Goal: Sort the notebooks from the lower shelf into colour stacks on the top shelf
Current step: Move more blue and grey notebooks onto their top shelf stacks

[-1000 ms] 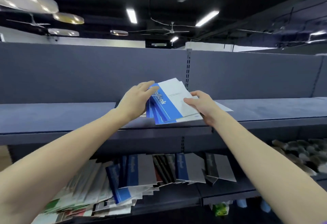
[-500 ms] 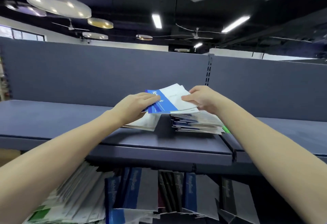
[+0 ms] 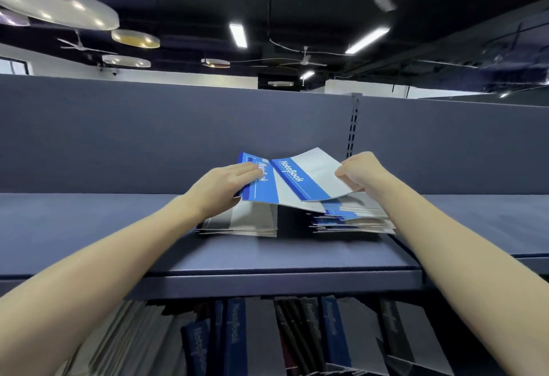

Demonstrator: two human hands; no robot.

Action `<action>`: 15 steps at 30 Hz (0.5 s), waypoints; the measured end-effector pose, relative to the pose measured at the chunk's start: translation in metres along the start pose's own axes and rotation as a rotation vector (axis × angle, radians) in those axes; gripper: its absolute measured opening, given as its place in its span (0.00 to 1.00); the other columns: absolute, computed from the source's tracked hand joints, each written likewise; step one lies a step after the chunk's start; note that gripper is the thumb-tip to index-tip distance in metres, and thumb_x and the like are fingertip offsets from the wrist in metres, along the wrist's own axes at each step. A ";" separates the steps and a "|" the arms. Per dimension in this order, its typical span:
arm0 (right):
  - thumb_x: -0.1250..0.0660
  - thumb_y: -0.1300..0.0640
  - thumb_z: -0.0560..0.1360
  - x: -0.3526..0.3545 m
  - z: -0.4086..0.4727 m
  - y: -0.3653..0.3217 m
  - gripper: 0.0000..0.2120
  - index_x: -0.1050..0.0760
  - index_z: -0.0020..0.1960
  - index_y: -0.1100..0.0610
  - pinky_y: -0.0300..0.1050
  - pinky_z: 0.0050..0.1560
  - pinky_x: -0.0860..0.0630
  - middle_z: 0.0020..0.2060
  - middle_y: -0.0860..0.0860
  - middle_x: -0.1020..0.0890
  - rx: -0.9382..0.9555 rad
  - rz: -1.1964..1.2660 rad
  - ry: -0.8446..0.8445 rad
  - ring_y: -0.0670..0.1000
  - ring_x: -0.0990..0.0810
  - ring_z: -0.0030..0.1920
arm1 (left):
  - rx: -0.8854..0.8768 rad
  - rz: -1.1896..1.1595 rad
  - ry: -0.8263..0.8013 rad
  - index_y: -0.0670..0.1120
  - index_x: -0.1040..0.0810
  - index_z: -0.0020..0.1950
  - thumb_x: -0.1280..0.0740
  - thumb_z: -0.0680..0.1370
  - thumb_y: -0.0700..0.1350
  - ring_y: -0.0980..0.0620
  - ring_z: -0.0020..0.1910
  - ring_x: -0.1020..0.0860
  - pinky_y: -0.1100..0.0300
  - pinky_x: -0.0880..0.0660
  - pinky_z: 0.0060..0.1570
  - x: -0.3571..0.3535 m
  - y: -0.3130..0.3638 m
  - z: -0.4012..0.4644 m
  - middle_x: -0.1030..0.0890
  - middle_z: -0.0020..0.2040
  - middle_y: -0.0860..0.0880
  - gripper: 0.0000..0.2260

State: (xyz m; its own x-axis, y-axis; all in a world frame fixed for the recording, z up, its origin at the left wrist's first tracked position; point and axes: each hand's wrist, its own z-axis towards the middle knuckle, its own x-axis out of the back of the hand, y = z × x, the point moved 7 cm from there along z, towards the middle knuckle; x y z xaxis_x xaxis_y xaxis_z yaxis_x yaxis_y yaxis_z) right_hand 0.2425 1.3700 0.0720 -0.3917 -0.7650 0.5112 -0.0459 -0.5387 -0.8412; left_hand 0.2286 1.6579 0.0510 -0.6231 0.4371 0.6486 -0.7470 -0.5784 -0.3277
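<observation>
Your left hand [image 3: 221,187]: it's holding the left edge of a blue-and-white notebook [image 3: 261,188], fingers laid fairly flat over the blue strip, thumb hidden underneath, so I can't tell how tight that hold is.
Your right hand [image 3: 361,172]: fingers curled, pinching the right edge of a second blue-and-white notebook [image 3: 315,175], which is lifted and bowed a bit, its blue "Notebook" band facing up.
How the two overlap: the right-hand one sits partly on top of the left-hand one, both held just above the piles.
Top shelf [image 3: 89,227]: two piles on it, side by side with a dark gap between them.
Left pile [image 3: 240,224]: low, looks grey and white, right under your left hand.
Right pile [image 3: 353,218]: taller, blue-and-white edges showing, under your right wrist, close to the seam where the next shelf board starts.
Lower shelf [image 3: 267,337]: loads of notebooks there, some standing with dark blue spines, some darker ones in the middle, and a slumped pale heap on the left. It's dim down there so colours are iffy.
Behind it all: a plain grey back panel [image 3: 148,138] with a slotted metal upright [image 3: 353,126].
</observation>
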 end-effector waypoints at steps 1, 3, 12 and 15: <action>0.37 0.69 0.66 0.007 -0.001 0.004 0.12 0.38 0.30 0.57 0.39 0.31 0.39 0.28 0.52 0.35 -0.021 -0.055 0.031 0.52 0.37 0.30 | -0.004 -0.018 0.006 0.40 0.20 0.61 0.23 0.65 0.29 0.43 0.57 0.17 0.50 0.18 0.44 -0.004 0.000 0.001 0.18 0.61 0.43 0.25; 0.38 0.67 0.65 0.020 -0.007 0.010 0.12 0.39 0.32 0.56 0.39 0.31 0.40 0.26 0.51 0.36 -0.042 -0.171 0.083 0.52 0.38 0.28 | -0.004 -0.056 0.011 0.41 0.21 0.62 0.23 0.64 0.28 0.43 0.55 0.17 0.51 0.18 0.42 -0.011 0.000 0.000 0.18 0.60 0.44 0.27; 0.31 0.57 0.68 0.009 -0.032 0.013 0.09 0.31 0.41 0.57 0.44 0.40 0.30 0.41 0.53 0.21 -0.028 -0.590 0.216 0.58 0.23 0.44 | 0.082 -0.093 0.025 0.39 0.19 0.60 0.28 0.63 0.23 0.41 0.54 0.17 0.47 0.18 0.42 -0.019 -0.006 -0.005 0.17 0.59 0.44 0.27; 0.33 0.55 0.73 0.006 -0.036 0.008 0.11 0.26 0.54 0.57 0.50 0.53 0.30 0.57 0.57 0.25 0.009 -0.756 0.295 0.60 0.27 0.58 | 0.107 -0.096 0.028 0.39 0.19 0.60 0.29 0.64 0.23 0.40 0.55 0.18 0.45 0.18 0.44 -0.016 -0.011 -0.009 0.17 0.59 0.44 0.27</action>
State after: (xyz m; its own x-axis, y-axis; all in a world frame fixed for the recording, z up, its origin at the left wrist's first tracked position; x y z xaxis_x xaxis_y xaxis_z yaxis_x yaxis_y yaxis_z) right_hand 0.2065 1.3735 0.0617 -0.4837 -0.0689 0.8725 -0.3881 -0.8766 -0.2844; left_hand 0.2448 1.6635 0.0378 -0.5573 0.5125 0.6532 -0.7754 -0.6027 -0.1887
